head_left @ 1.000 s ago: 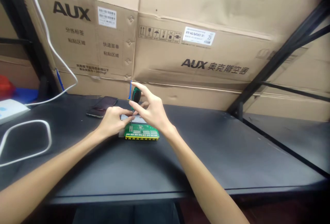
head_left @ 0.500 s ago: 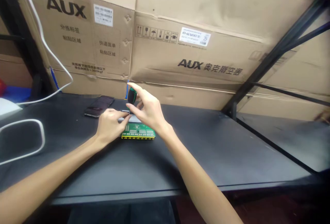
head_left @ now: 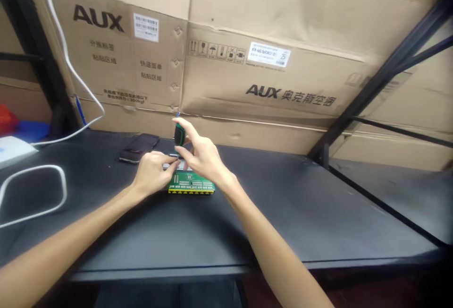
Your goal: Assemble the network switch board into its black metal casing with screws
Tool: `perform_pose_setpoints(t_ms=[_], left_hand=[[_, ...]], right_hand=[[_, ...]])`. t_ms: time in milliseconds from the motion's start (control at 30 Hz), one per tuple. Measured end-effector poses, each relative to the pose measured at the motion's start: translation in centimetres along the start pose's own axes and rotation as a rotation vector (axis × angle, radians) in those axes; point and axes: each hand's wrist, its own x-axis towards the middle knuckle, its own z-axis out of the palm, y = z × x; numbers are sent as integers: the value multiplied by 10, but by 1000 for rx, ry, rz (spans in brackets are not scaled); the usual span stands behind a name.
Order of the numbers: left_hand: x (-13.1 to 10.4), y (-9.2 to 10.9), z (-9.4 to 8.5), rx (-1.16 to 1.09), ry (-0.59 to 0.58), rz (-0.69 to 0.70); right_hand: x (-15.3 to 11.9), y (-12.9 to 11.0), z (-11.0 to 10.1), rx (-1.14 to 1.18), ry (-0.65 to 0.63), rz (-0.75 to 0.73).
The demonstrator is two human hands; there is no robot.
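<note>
My right hand (head_left: 203, 154) is closed around the black and green handle of a screwdriver (head_left: 180, 135), which stands upright over a green circuit board (head_left: 193, 180). A row of yellow-edged ports (head_left: 191, 192) runs along the board's near side. Thumb and forefinger of my left hand (head_left: 152, 172) pinch together at the screwdriver's lower end, above the board's left part. What lies between those fingertips is too small to name. A pale grey part behind the board is mostly covered by my hands.
A dark phone (head_left: 138, 148) lies on the black table (head_left: 300, 213) behind my left hand. At left are a white cable (head_left: 58, 180) and a white box (head_left: 16, 151). Cardboard boxes (head_left: 226, 95) form a wall behind, and a black metal brace (head_left: 375, 81) slants at right.
The camera view has shifted slightly. Both hands keep nearly the same pose at the board, and the screwdriver handle stands a little more upright.
</note>
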Motion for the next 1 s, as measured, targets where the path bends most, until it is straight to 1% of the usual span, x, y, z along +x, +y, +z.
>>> perform_pose_setpoints(t_ms=[133,333,567,733,833,900,1000], left_hand=[[1,0,-2,-5,-44,-18],[1,-1,-1,28,-62,-44],[1,-2,0,75,-100,-45],[3,-1,-2,7,-121,-40],[5,-6,-3,-85,-141,2],[7,-12,-4,-123,-155,37],[11,-26,-7,-142,-247,90]], right_hand=[[1,0,3,-60,37,2],[1,-1,6,-129,106,-21],[4,0,12,-194,191,29],[4,4,16,-194,251,42],[5,8,11,-115,275,67],[6,14,1,-72,321,103],[3,33,-19,-71,376,204]])
